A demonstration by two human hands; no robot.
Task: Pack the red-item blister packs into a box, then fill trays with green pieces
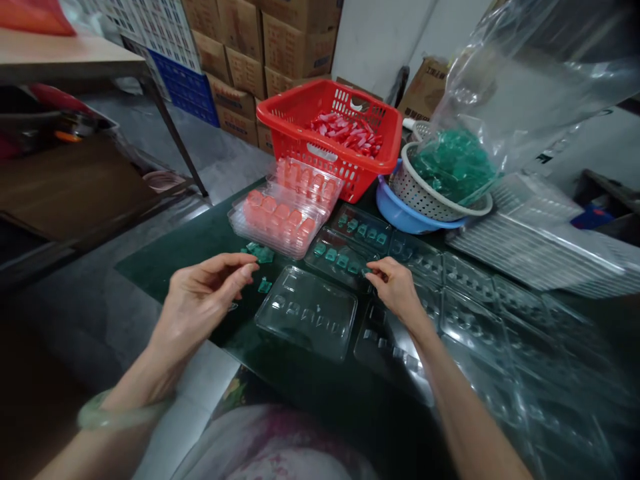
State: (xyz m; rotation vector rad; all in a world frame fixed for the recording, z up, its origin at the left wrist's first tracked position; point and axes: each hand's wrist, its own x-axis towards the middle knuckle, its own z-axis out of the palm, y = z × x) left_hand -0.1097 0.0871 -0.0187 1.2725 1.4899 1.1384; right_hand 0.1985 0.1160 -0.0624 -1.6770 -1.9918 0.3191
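Note:
My left hand (213,293) is raised at the table's left side, thumb and fingertips pinched together; whatever is between them is too small to make out. Just beyond it lie a small pile of translucent green plastic pieces (260,252) and a loose green piece (265,285). My right hand (393,283) pinches a small green plastic piece (367,271) at the right end of a clear plastic tray (330,275), where several green pieces sit in a row. Behind it, another clear tray (364,229) also holds a row. Nearest me is a clear tray (305,340) without green pieces.
Stacked clear trays with pink pieces (280,220) stand at the back left. Behind them is a red basket (300,137) of pink-and-red pieces. A grey colander (407,183) with bagged green pieces rests in a blue basin (393,207). More clear trays (475,320) cover the right.

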